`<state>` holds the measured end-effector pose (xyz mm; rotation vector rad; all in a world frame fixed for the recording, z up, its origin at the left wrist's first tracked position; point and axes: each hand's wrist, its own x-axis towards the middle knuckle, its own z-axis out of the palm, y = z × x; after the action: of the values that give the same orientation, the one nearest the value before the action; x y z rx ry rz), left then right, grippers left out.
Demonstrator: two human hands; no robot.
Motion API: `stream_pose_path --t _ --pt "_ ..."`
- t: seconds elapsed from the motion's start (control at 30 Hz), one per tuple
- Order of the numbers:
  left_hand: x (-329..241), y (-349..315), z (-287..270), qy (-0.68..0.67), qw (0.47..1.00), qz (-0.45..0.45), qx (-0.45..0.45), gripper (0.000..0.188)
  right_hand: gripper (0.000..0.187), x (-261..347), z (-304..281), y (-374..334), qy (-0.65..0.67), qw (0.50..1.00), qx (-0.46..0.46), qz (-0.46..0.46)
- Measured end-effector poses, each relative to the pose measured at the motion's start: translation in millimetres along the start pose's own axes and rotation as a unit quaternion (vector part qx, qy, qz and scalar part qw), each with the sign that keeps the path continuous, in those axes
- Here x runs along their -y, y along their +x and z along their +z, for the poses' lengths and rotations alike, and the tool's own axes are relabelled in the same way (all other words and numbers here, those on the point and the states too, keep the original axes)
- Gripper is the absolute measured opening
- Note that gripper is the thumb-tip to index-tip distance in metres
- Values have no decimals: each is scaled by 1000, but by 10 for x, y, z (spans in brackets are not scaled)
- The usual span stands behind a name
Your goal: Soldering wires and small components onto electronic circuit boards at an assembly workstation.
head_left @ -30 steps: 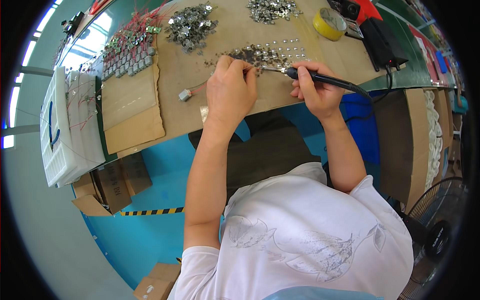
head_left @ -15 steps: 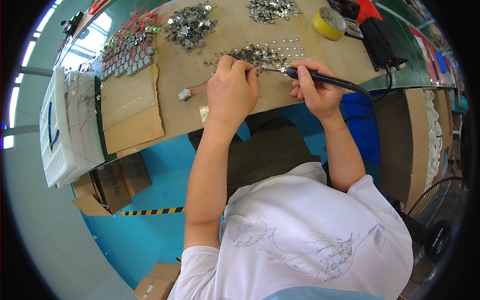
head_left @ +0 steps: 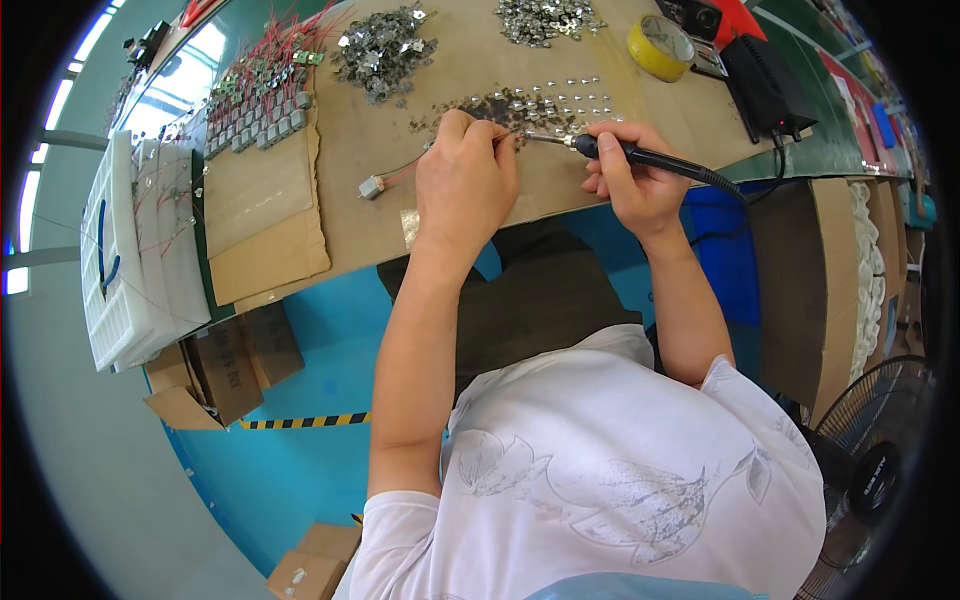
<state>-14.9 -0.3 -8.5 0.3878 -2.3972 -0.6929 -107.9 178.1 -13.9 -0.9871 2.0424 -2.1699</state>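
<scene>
- The small grey box-shaped block with a pale end lay on the brown-covered desk, just left of the left hand; it looked light and stiff, best held by its flat sides.
- Its thin red and dark wires ran right to that hand; they seemed soft and easily strained, so holding them along their length looked safer than tugging at the block.
- The left grip was pinched together on the wires, their ends partly hidden by the fingers.
- The right hand had its grip closed around the black pen-shaped tool with a metal tip; it looked rigid, probably hot at the tip, so the handle was the place to hold.
- Counted: one tool, one separate block, apparently two wires, one yellow tape roll and one black box far right, two far heaps of silvery metal pieces.
- The grey blocks with red wires, far left, and the rows of small silver pieces were too small to count surely.
</scene>
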Motion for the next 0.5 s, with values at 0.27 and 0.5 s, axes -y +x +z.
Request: stream_pose_path --t 0.27,0.5 --pt "-15 6 -25 -4 1000 0 19 10 13 -12 -8 -11 16 1000 -18 -17" --pt "4 -3 -17 -5 1000 -3 21 10 16 45 -4 88 18 999 -44 3"
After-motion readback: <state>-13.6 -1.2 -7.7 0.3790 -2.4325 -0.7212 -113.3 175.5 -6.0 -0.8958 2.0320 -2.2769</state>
